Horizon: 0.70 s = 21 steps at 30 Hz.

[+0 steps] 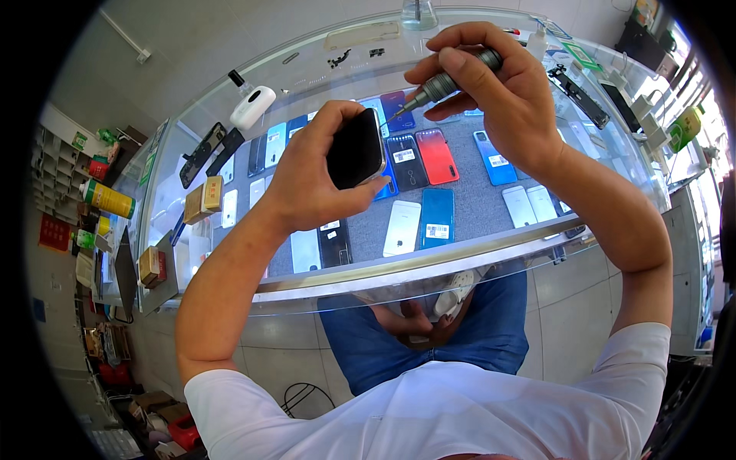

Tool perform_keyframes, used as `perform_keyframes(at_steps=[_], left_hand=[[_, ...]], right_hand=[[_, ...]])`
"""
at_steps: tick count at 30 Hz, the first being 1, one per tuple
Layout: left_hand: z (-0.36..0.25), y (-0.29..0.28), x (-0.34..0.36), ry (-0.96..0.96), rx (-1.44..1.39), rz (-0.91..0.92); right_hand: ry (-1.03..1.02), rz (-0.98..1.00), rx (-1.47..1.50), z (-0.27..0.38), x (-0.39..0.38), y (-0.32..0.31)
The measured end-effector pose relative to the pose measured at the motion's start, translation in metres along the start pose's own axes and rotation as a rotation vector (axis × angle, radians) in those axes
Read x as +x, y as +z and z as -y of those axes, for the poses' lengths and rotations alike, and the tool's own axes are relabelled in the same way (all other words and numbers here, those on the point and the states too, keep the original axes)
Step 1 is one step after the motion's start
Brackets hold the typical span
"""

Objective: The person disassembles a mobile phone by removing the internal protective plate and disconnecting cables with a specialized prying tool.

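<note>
My left hand [314, 172] grips a phone [353, 152] with a dark screen facing up, held above the glass display case [360, 272]. My right hand [498, 100] holds a grey metal precision screwdriver [452, 80], its thin shaft angled down to the upper right edge of that phone; whether the tip touches it I cannot tell. Under the glass lie several phones on grey cloth, among them a red one [436, 156], a teal one [437, 218] and a white one [402, 228].
On the glass are a white device [251, 107], dark phone parts [201, 153], small boxes [202, 201] and another dark part [579, 96]. A yellow canister [107, 198] stands left; a green bottle [681, 128] and chargers [652, 115] sit right. My legs show below the case's front edge.
</note>
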State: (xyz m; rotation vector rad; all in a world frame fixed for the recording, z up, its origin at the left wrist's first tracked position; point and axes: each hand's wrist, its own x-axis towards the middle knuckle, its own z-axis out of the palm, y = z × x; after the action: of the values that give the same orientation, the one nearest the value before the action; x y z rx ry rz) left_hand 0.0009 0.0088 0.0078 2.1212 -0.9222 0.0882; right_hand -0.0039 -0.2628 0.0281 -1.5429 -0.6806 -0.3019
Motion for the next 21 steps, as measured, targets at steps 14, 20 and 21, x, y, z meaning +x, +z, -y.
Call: perform_keyframes(at_steps=[14, 20, 21], left_hand=[[0.001, 0.002, 0.002, -0.001, -0.025, -0.008], [0.006, 0.005, 0.004, 0.021, -0.038, -0.034], [0.006, 0.004, 0.004, 0.022, -0.035, -0.031]], right_hand=[[0.025, 0.022, 0.244, 0.001, 0.001, -0.004], [0.074, 0.010, 0.122, 0.001, 0.003, -0.003], [0.087, 0.002, 0.135, 0.001, 0.003, -0.002]])
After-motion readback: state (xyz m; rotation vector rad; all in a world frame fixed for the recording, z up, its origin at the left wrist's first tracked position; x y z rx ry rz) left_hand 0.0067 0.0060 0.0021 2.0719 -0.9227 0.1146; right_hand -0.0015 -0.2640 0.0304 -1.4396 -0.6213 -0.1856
